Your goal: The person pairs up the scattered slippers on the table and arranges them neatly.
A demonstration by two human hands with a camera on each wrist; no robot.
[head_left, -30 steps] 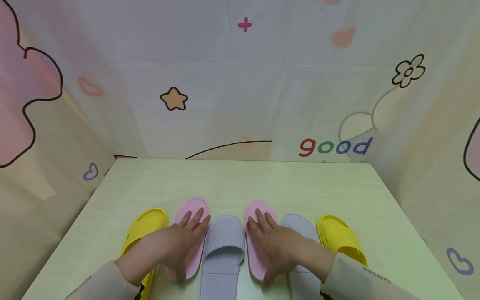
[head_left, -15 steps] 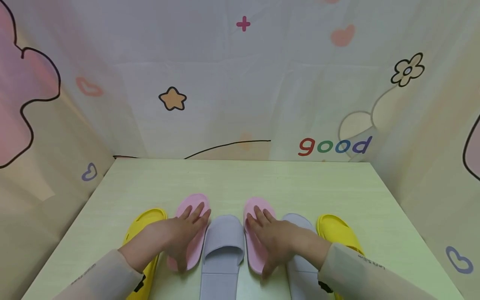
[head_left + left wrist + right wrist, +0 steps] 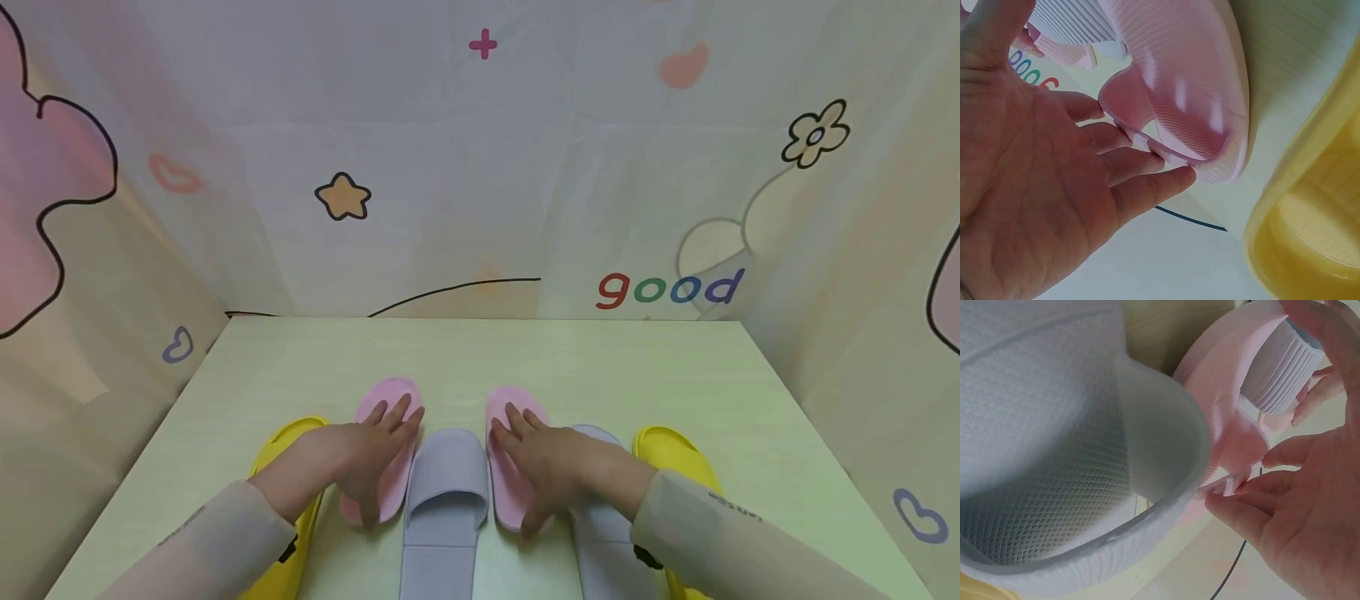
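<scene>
Two pink slippers lie on the table with their toes pointing away. On the left pink slipper (image 3: 393, 487) rests my left hand (image 3: 363, 458), its fingers spread over the strap and its thumb down near the heel. The left wrist view shows those fingers extended, fingertips at the strap's front edge. My right hand (image 3: 551, 467) lies likewise across the right pink slipper (image 3: 512, 492), thumb by the heel; in the right wrist view its fingertips touch the strap. Between the two stands a lilac-grey slipper (image 3: 450, 475). Both pink straps are largely hidden by the hands in the head view.
Under my right forearm lies a second grey slipper (image 3: 603, 550). Yellow slippers sit at both outer ends, the left one (image 3: 285, 437) and the right one (image 3: 675, 454) partly covered by my sleeves. A printed cloth (image 3: 435, 242) hangs behind the pale table (image 3: 600, 358).
Both pink slippers have slid forward, away from me, along with my hands. Their toes now reach farther beyond the grey and yellow slippers, which have stayed in place.
</scene>
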